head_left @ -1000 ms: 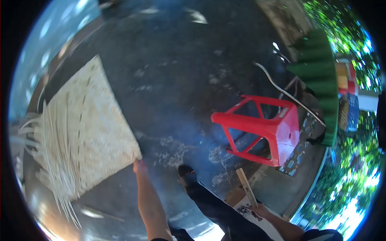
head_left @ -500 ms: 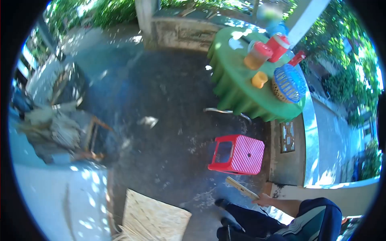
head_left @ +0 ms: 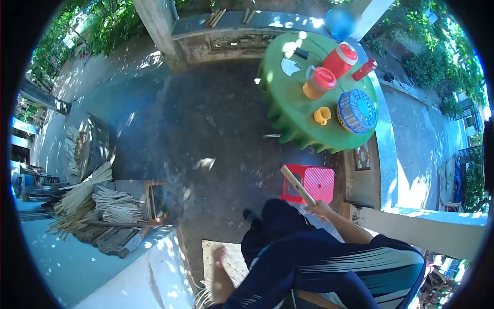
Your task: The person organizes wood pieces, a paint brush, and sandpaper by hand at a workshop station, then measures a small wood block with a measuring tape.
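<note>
My right hand (head_left: 321, 209) is closed around one end of a flat, pale wooden strip (head_left: 297, 185). The strip points up and left, its far end overlapping the edge of a red plastic stool (head_left: 318, 184). Low in the view, my left hand (head_left: 219, 254) hangs above a woven mat (head_left: 234, 261); its fingers are too blurred to make out. My legs in dark trousers lie between the two hands.
A green-covered table (head_left: 288, 103) holds a red jug, an orange cup (head_left: 322, 116), a blue basket (head_left: 356, 111) and a white mask. Bundles of pale strips (head_left: 117, 205) lie at left beside a wooden frame. A low wall (head_left: 388, 159) runs along the right.
More of my body and my left hand have come into view. My right hand, still holding the strip, has moved up and left, and the strip now overlaps the stool.
</note>
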A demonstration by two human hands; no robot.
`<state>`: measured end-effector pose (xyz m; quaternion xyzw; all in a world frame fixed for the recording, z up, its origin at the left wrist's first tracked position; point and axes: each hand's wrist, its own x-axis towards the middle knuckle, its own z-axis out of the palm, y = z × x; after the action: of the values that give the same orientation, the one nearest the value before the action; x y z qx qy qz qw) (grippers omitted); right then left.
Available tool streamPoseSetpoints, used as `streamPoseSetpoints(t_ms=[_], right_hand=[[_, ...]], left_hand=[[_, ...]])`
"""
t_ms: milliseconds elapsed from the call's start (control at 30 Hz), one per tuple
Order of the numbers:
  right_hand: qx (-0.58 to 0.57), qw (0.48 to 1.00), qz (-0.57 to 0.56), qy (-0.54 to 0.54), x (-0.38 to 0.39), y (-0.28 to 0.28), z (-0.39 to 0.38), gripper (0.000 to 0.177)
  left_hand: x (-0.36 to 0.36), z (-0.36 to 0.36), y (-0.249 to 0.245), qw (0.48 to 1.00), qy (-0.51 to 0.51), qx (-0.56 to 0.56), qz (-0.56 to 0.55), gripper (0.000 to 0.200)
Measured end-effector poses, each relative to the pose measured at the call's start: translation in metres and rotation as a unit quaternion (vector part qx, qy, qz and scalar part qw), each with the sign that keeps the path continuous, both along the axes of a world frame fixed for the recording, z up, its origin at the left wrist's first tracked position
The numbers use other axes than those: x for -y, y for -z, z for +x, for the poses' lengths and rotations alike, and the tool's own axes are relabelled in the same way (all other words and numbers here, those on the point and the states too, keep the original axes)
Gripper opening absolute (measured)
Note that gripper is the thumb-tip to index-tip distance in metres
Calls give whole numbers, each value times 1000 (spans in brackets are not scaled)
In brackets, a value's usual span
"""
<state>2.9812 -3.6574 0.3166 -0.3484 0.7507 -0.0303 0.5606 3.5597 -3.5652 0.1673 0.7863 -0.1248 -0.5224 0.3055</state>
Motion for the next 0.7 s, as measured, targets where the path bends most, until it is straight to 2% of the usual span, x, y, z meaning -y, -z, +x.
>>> streamPoseSetpoints(t_ms=[67, 100, 133, 167, 233, 333, 367, 433, 500, 567, 700], right_hand=[[-3, 1000, -18, 17, 32, -6, 15, 30], [-5, 999, -17, 36, 62, -19, 26, 29], [-4, 998, -16, 55, 90, -31, 41, 28], [45, 995, -26, 87, 117, -39, 54, 29], [146, 979, -61, 133, 198, -57, 75, 31], [176, 968, -123, 127, 322, -91, 101, 26], [160, 969, -162, 101, 366, -94, 101, 26], [121, 965, -226, 62, 442, -98, 103, 28], [79, 983, -166, 20, 522, -113, 102, 31], [107, 975, -188, 45, 598, -122, 99, 35], [106, 964, -232, 77, 726, -119, 96, 35]], left_hand=[[85, 65, 9, 991, 15, 25, -133, 17], [151, 81, -24, 981, 26, 36, -188, 16], [214, 94, -59, 973, 94, 119, -172, 17], [279, 96, -103, 979, 79, 132, -130, 22], [388, 82, -166, 962, 75, 216, -150, 23], [496, 69, -176, 955, 65, 171, -233, 21], [518, 61, -181, 945, 93, 121, -289, 18], [564, 38, -199, 948, 150, 113, -256, 18], [591, 25, -214, 951, 158, 105, -242, 19], [625, 22, -215, 957, 144, 102, -231, 20], [692, 60, -190, 968, 109, 114, -196, 21]])
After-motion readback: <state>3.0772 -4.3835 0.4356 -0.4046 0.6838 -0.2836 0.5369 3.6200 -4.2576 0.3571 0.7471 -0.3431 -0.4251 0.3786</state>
